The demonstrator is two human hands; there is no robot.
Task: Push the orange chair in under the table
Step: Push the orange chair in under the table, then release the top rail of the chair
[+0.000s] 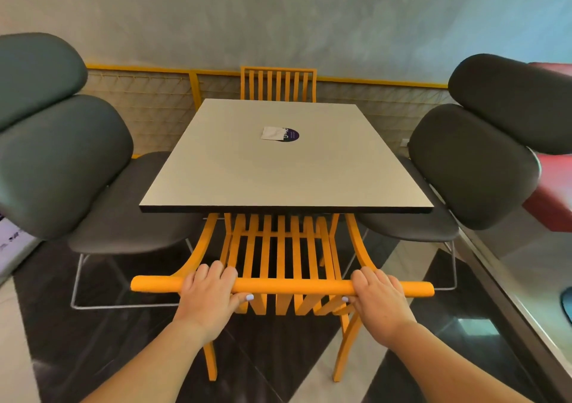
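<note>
The orange chair [280, 247] with a slatted back stands right in front of me, its seat mostly hidden beneath the near edge of the square grey table [235, 179]. My left hand [210, 291] is wrapped around the chair's round top rail left of centre. My right hand [379, 297] grips the same rail right of centre. Both rear legs of the chair rest on the dark floor below my forearms.
Dark padded chairs flank the table, one on the left [62, 161] and one on the right [473, 167]. A second orange chair [278, 83] stands at the table's far side against the wall. A white paper on a purple disc [280, 134] lies on the tabletop.
</note>
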